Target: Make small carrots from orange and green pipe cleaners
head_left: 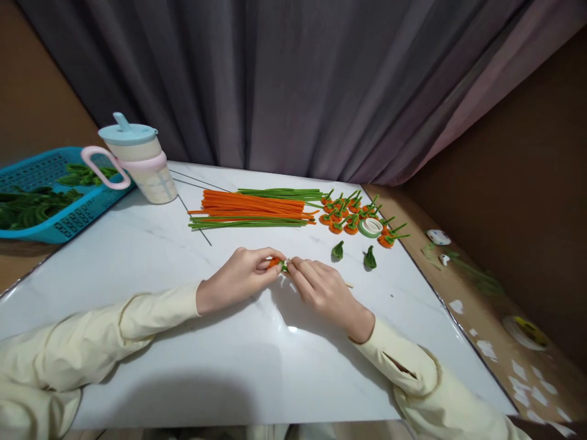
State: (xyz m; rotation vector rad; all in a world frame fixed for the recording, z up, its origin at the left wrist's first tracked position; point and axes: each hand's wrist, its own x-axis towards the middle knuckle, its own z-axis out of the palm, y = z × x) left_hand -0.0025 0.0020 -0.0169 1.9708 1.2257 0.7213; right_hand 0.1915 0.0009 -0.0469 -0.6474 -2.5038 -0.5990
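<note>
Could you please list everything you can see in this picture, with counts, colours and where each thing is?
table: one, white marble look, centre.
basket: one, blue, far left, holds green pieces.
cup: one, cream with pale blue lid and pink handle, beside the basket.
orange stems: a bundle, mid table.
green stems: a bundle, lying with the orange ones.
finished flowers: a dozen or so, orange with green stems, right of the bundles.
tape roll: one, green, among the flowers.
green leaves: two, near the right hand.
orange piece: one, pinched between both hands.
left hand: cream sleeve.
right hand: cream sleeve.
</note>
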